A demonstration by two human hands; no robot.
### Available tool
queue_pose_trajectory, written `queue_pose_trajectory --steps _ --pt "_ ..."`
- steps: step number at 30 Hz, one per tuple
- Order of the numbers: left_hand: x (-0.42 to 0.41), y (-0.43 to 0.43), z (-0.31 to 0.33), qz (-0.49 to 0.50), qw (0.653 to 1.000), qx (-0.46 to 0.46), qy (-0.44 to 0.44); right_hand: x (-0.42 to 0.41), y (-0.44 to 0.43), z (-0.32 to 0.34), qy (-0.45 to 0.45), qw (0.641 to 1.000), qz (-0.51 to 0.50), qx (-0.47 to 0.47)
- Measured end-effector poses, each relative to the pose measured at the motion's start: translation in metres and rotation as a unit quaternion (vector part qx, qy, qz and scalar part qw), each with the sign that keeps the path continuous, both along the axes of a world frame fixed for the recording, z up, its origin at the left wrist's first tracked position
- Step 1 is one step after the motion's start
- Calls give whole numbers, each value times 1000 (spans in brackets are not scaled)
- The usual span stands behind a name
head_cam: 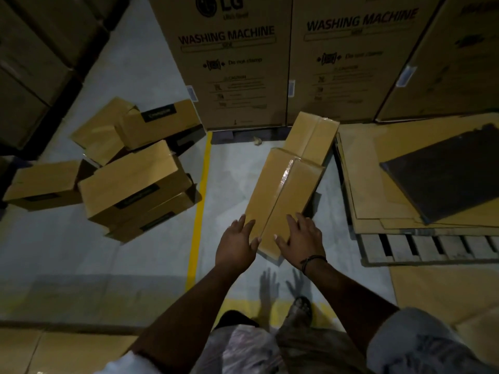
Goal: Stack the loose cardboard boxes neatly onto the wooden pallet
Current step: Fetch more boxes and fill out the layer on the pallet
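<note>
Box (286,193) lies on the floor, long axis running away from the person. Its near end sits between left hand (237,245) and right hand (303,238) — both spread, gripping nothing. Pallet (405,248) lies just right.

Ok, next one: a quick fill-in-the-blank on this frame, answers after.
1. The left hand and right hand reach open for the long box; a dark band circles the ___ wrist.
2. The floor line beside the box pile is ___.
3. The tall cartons read WASHING ___.
Answers: right; yellow; MACHINE.
</note>
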State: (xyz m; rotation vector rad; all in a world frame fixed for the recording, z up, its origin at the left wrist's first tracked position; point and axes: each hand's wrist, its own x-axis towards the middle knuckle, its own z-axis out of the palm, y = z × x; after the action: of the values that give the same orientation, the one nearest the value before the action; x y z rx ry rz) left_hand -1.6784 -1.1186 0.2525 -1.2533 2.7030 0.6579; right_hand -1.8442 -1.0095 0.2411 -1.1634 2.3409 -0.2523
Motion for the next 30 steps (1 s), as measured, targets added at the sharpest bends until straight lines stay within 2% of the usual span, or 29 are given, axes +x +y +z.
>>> queue_pose_trajectory --steps 10,14,19,21,24,27,30 --pt "-42 -83 -32 -43 997 38 -47 -46 -55 -36 -14 997 -61 39" --pt "-68 -127 -51 -79 994 57 -57 -58 -89 -50 3 994 -109 18" --pt "-102 -186 -87 -113 988 90 -61 -77 -134 -87 5 984 -177 37" --pt "-115 -210 -110 -128 985 91 -66 -81 -152 -115 2 978 -198 65" --pt "-134 -241 -162 -166 982 53 -76 -87 -172 -173 20 973 -226 54" --pt "-150 -269 -235 -181 977 33 -111 -94 -189 -245 6 960 -273 66" --pt "-165 -289 -318 -187 973 64 -117 -95 -196 -322 20 948 -310 67"
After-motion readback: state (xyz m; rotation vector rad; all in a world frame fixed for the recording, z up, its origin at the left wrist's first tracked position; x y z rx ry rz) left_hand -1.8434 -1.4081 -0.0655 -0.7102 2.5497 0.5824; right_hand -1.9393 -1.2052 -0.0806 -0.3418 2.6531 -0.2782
